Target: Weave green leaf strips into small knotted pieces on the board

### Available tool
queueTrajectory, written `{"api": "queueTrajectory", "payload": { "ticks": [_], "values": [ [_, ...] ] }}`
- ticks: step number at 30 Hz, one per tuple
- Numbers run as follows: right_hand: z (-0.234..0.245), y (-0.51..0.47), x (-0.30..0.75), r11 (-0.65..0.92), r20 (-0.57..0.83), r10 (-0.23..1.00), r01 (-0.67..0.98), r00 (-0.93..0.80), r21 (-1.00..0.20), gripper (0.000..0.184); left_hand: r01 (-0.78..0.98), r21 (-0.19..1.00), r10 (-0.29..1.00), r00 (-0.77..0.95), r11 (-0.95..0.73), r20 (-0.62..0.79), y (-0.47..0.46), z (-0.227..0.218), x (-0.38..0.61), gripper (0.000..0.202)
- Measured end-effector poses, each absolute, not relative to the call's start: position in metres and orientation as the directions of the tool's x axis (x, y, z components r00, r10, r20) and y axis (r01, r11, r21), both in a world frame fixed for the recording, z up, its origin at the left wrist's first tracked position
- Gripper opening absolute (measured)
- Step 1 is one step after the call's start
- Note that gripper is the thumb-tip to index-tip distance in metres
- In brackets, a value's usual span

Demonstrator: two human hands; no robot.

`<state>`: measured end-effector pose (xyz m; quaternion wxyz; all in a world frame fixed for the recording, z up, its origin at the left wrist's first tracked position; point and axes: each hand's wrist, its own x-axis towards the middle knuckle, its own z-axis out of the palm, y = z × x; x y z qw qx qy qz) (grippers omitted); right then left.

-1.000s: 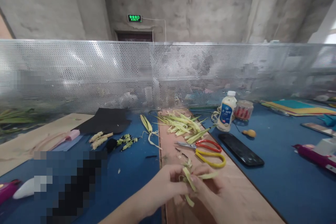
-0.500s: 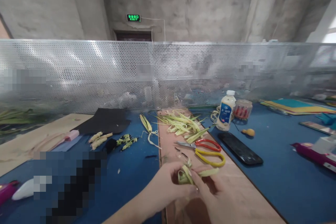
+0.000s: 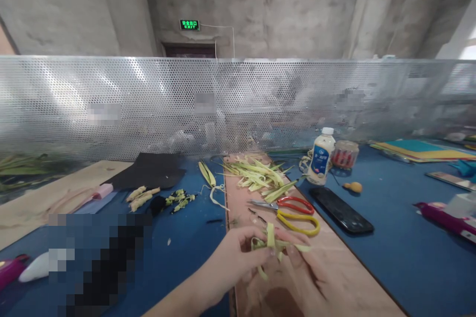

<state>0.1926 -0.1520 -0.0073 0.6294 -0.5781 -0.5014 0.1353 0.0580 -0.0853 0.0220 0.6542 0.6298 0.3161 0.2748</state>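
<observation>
Pale green leaf strips [image 3: 270, 237] are held between my two hands, low over a pinkish-brown board [image 3: 345, 262]. My left hand [image 3: 238, 257] pinches them between thumb and fingers, with a curled loop showing beside the thumb. From the other side, my right hand [image 3: 305, 262] is closed on the same strips, one end sticking out to the right past its fingers. Just beyond the hands lie scissors [image 3: 295, 212] with one red and one yellow handle loop. A pile of cut leaf strips [image 3: 260, 176] rests on the board's far part.
Right of the board are a black phone [image 3: 340, 210], a white-capped bottle [image 3: 320, 156], a lidded jar [image 3: 345, 154] and a small gourd [image 3: 352, 187]. Left lie a tied leaf bundle [image 3: 207, 173], woven pieces [image 3: 141, 198] and black card [image 3: 147, 171]. A perforated metal screen [image 3: 159, 99] stands behind.
My hands have drawn slightly apart. One strip now stands upright between them, and a loose end hangs below the fingers. The scissors and leaf pile have stayed put.
</observation>
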Motion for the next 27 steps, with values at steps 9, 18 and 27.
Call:
{"api": "queueTrajectory", "payload": {
  "ticks": [9,18,27],
  "values": [
    [-0.023,-0.147,0.189,0.326,0.462,0.713,0.334,0.528,-0.884,0.016,0.025,0.999,0.746,0.665,0.02,-0.031,-0.084,0.015,0.06,0.02],
    [-0.023,-0.132,0.179,0.399,0.552,0.729,0.405,0.404,-0.823,0.023,0.169,0.927,0.791,0.585,-0.336,0.18,-0.08,0.005,0.057,0.022],
    [-0.025,-0.131,0.182,0.324,0.532,0.73,0.468,0.428,-0.822,0.018,0.282,0.82,0.767,0.584,-0.498,0.265,-0.083,0.007,0.056,0.028]
  ]
}}
